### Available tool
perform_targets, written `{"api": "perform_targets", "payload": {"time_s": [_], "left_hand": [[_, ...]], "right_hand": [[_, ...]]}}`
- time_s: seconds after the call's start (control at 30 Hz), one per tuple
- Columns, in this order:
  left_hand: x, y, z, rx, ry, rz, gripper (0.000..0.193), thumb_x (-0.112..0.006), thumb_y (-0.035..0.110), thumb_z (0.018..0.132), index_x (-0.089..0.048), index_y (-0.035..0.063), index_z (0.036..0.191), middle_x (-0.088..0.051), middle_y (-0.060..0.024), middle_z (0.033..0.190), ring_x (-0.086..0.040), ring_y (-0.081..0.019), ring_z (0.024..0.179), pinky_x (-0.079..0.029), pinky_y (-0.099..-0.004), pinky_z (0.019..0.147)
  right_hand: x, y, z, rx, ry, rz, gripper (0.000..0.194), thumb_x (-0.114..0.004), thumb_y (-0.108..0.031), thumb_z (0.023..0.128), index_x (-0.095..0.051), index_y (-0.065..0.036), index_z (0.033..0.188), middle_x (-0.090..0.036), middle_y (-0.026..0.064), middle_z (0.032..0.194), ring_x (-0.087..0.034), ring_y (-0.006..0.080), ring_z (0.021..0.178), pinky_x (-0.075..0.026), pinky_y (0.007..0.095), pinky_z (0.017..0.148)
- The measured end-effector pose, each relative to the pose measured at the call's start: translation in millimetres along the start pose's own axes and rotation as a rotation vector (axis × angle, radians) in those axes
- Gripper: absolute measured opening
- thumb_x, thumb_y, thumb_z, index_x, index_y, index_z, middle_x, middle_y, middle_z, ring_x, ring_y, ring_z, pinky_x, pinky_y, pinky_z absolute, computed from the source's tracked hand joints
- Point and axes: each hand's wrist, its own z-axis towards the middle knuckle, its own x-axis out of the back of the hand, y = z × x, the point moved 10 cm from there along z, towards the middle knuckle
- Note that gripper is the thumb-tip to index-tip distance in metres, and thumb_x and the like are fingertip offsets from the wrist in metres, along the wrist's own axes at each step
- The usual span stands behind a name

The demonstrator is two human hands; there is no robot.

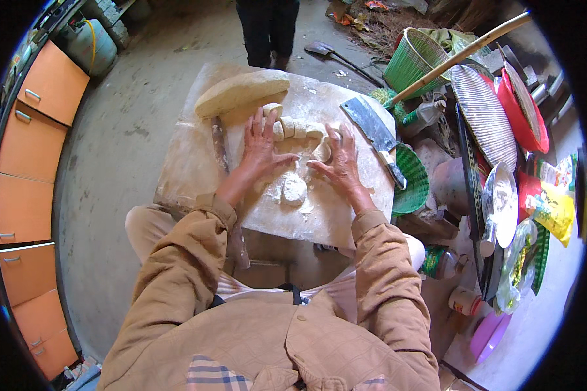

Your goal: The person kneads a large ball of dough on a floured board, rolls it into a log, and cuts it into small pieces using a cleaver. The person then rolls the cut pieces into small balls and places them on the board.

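Observation:
Several cut dough pieces (300,128) lie in a curved row on a floured board (191,161) before me. My left hand (260,152) is at the row's left end, fingers spread, their tips by the pieces. At the right end, my right hand (341,163) spreads its fingers beside a dough piece (321,152); whether it touches that piece I cannot tell. A floured round of dough (294,189) sits nearer to me, below both thumbs. Behind the row rests a long dough loaf (242,92). A wooden rolling pin (218,141) runs partly under my left forearm.
A cleaver (372,124) lies along the board's right edge, its handle towards me. Beyond it stand a green basket (411,181), a bottle (423,117) and a bamboo pole (460,58). A person's legs (268,29) are behind the board. Orange cabinets (27,200) line the left.

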Motion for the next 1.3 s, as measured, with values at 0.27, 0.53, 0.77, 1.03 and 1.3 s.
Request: {"api": "perform_targets", "payload": {"time_s": [0.27, 0.53, 0.77, 1.03, 1.3], "left_hand": [[-26.7, 6.7, 63.7, -0.261, 0.022, -0.059, 0.087, -0.084, 0.028, 0.074, -0.038, 0.0154, 0.147, -0.036, -0.0223, 0.147, -0.036, -0.0446, 0.132, -0.035, -0.0506, 0.112], [-34.3, 7.5, 83.9, -0.235, -0.039, 0.075, 0.083, -0.081, 0.038, 0.076, -0.042, 0.0204, 0.146, -0.035, -0.0190, 0.153, -0.035, -0.0405, 0.137, -0.034, -0.0513, 0.112], [80.0, -30.7, -36.4, -0.019, 0.188, 0.137, 0.083, -0.077, 0.035, 0.082, -0.037, 0.0069, 0.148, -0.036, -0.0218, 0.151, -0.028, -0.0402, 0.143, -0.023, -0.0520, 0.118], [72.7, -64.0, -131.1, 0.284, 0.174, 0.013, 0.081, -0.070, 0.026, 0.085, -0.029, 0.0010, 0.150, -0.038, -0.0275, 0.147, -0.029, -0.0395, 0.143, -0.013, -0.0519, 0.121], [79.2, -74.8, -133.8, 0.271, 0.181, -0.063, 0.073, -0.068, 0.023, 0.083, -0.039, 0.0030, 0.146, -0.045, -0.0266, 0.144, -0.037, -0.0395, 0.139, -0.022, -0.0484, 0.119]], "right_hand": [[-30.4, 26.1, 56.8, 0.060, 0.124, -0.030, 0.073, -0.084, -0.033, 0.075, -0.051, -0.020, 0.139, -0.041, 0.0217, 0.141, -0.039, 0.0420, 0.131, -0.032, 0.0538, 0.112], [-17.0, 17.4, 64.7, 0.120, 0.191, -0.092, 0.071, -0.080, -0.035, 0.080, -0.049, -0.013, 0.140, -0.046, 0.0197, 0.139, -0.044, 0.0409, 0.130, -0.033, 0.0528, 0.113], [-43.9, -93.8, -70.4, 0.443, -0.400, 0.151, 0.074, -0.075, -0.042, 0.082, -0.044, -0.021, 0.146, -0.039, 0.0106, 0.152, -0.035, 0.0367, 0.142, -0.032, 0.0511, 0.117], [-76.1, -70.5, 0.7, 0.127, -0.013, -0.037, 0.052, -0.058, -0.034, 0.097, -0.048, -0.009, 0.141, -0.042, 0.0160, 0.149, -0.037, 0.0352, 0.140, -0.031, 0.0476, 0.117], [-64.2, -123.3, -56.7, 0.407, -0.271, 0.161, 0.037, -0.055, -0.031, 0.098, -0.060, -0.012, 0.130, -0.052, 0.0094, 0.142, -0.043, 0.0363, 0.136, -0.032, 0.0513, 0.114]]}}
